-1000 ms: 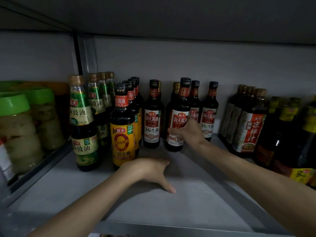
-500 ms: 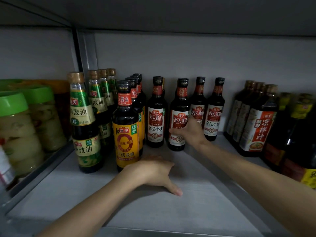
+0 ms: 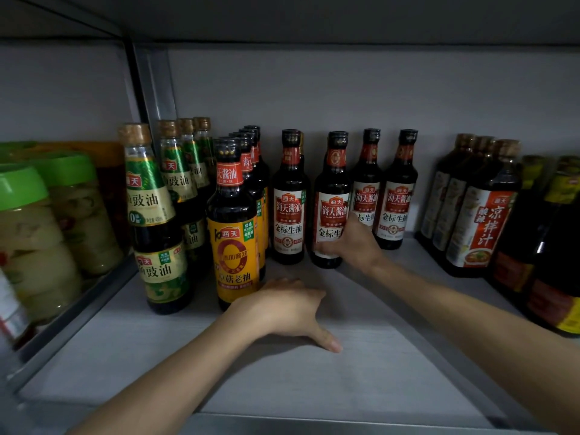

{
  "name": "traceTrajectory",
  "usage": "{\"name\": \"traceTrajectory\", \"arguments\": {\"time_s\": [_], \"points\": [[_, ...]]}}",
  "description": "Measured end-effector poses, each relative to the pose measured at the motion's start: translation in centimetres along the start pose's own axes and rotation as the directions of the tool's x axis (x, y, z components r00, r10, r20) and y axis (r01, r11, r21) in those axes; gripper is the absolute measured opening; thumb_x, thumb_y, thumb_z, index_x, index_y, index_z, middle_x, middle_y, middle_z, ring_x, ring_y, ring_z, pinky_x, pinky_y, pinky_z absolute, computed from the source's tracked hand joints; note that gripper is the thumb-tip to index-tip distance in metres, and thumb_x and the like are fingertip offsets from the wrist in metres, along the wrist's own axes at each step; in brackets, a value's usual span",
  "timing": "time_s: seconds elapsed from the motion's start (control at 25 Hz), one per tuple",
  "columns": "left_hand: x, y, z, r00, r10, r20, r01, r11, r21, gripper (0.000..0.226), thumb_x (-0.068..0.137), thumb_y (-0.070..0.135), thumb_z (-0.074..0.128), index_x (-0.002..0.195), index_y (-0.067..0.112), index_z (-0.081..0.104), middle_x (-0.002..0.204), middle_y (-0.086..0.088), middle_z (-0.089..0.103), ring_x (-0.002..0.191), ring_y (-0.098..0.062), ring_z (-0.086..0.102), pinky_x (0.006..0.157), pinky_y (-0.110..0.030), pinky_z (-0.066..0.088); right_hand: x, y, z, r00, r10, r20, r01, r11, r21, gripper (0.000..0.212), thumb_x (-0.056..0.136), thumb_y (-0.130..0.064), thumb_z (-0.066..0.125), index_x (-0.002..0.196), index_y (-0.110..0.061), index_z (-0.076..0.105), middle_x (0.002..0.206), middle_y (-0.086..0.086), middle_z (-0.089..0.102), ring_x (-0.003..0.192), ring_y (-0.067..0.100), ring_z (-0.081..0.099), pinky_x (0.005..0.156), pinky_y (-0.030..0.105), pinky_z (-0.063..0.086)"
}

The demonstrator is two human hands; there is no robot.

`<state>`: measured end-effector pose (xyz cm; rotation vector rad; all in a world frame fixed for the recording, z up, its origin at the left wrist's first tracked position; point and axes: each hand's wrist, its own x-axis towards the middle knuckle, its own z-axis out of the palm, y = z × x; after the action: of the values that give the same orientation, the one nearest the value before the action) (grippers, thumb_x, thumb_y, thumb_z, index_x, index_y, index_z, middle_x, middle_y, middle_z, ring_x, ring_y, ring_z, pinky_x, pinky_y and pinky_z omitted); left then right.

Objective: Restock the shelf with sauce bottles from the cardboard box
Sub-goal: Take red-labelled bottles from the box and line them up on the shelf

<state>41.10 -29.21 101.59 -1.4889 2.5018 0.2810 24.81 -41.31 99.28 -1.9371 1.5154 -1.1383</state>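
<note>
Glass, likely: the sauce bottle (image 3: 333,211) looks heavy, smooth, breakable; right hand (image 3: 353,244) grips its low label, left hand (image 3: 287,306) rests loose, empty, on the shelf (image 3: 376,375).

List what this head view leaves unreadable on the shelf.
Head view only.
- Cardboard box: outside the frame.
- Red-label bottle lower label: covered by right hand.
- Far-right bottles: dark, cut by right edge.
- Rear bottles behind yellow-label bottle: mostly hidden.

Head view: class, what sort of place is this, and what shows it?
Probably a shop shelf: rows of matching sauce bottles, green-lidded jars beside them, the right hand gripping one red-labelled bottle.
</note>
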Motion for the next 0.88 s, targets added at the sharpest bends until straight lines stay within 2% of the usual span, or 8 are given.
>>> {"name": "traceTrajectory", "arguments": {"time_s": [0.08, 0.2, 0.24, 0.36, 0.44, 0.64, 0.88], "points": [[0.0, 0.0, 0.0, 1.000, 0.000, -0.004, 0.000, 1.000, 0.015, 0.098, 0.077, 0.076, 0.057, 0.153, 0.021, 0.028, 0.158, -0.008, 0.033, 0.141, -0.030, 0.035, 0.112, -0.044, 0.035, 0.4, 0.1, 0.3, 1.000, 0.011, -0.006, -0.011, 1.000, -0.014, 0.073, 0.068, -0.017, 0.090, 0.128, -0.008, 0.051, 0.121, 0.004, 0.068, 0.111, 0.018, 0.065, 0.095, 0.026, 0.049], [-0.1, 0.0, 0.0, 1.000, -0.007, 0.001, 0.007, 1.000, 0.012, 0.098, 0.078, 0.075, 0.057, 0.153, 0.021, 0.028, 0.158, -0.009, 0.033, 0.141, -0.031, 0.034, 0.112, -0.044, 0.034, 1.0, 0.2, 0.6, 1.000, 0.012, -0.004, -0.012, 0.999, -0.041, 0.074, 0.065, -0.022, 0.092, 0.127, -0.008, 0.054, 0.119, 0.004, 0.069, 0.109, 0.018, 0.067, 0.099, 0.035, 0.053], [-0.1, 0.0, 0.0, 1.000, -0.007, -0.001, 0.007, 1.000, 0.011, 0.098, 0.078, 0.075, 0.057, 0.153, 0.020, 0.029, 0.158, -0.009, 0.033, 0.141, -0.031, 0.034, 0.112, -0.044, 0.034, 1.2, 0.2, 0.6, 1.000, 0.014, -0.002, -0.014, 0.999, -0.041, 0.074, 0.065, -0.022, 0.092, 0.126, -0.008, 0.054, 0.119, 0.004, 0.069, 0.109, 0.018, 0.067, 0.098, 0.034, 0.054], [0.0, 0.0, 0.0, 1.000, 0.000, -0.006, 0.000, 1.000, 0.009, 0.097, 0.077, 0.076, 0.057, 0.151, 0.019, 0.032, 0.157, -0.009, 0.035, 0.140, -0.031, 0.035, 0.111, -0.045, 0.035, 1.2, 0.2, 0.7, 1.000, 0.012, 0.003, -0.011, 0.999, -0.036, 0.068, 0.068, -0.016, 0.090, 0.126, -0.006, 0.055, 0.117, 0.004, 0.069, 0.102, 0.012, 0.065, 0.083, 0.015, 0.048], [0.0, -0.1, 0.1, 1.000, 0.000, -0.005, 0.000, 1.000, 0.009, 0.097, 0.076, 0.077, 0.057, 0.151, 0.019, 0.032, 0.157, -0.008, 0.036, 0.140, -0.031, 0.035, 0.111, -0.046, 0.035, 1.1, 0.3, 0.7, 1.000, 0.002, 0.001, -0.002, 0.999, -0.040, 0.065, 0.070, -0.013, 0.089, 0.124, -0.006, 0.055, 0.112, 0.002, 0.068, 0.097, 0.010, 0.063, 0.079, 0.012, 0.044], [0.0, -0.2, 0.2, 1.000, -0.001, -0.017, 0.001, 1.000, 0.016, 0.098, 0.076, 0.077, 0.057, 0.152, 0.021, 0.032, 0.157, -0.008, 0.035, 0.141, -0.031, 0.035, 0.111, -0.044, 0.035, 1.7, 0.8, 0.9, 1.000, -0.002, -0.004, 0.002, 0.999, -0.050, 0.069, 0.065, -0.020, 0.090, 0.123, -0.008, 0.055, 0.112, 0.001, 0.070, 0.102, 0.013, 0.068, 0.093, 0.029, 0.056], [0.0, -0.1, -0.1, 1.000, -0.001, -0.001, 0.001, 1.000, 0.014, 0.099, 0.075, 0.077, 0.058, 0.153, 0.022, 0.030, 0.157, -0.008, 0.035, 0.139, -0.031, 0.037, 0.110, -0.044, 0.037, 1.9, 1.1, 1.0, 1.000, 0.002, 0.002, -0.002, 0.999, -0.037, 0.072, 0.065, -0.020, 0.090, 0.126, -0.008, 0.053, 0.116, 0.003, 0.069, 0.107, 0.016, 0.067, 0.094, 0.029, 0.053]]}}
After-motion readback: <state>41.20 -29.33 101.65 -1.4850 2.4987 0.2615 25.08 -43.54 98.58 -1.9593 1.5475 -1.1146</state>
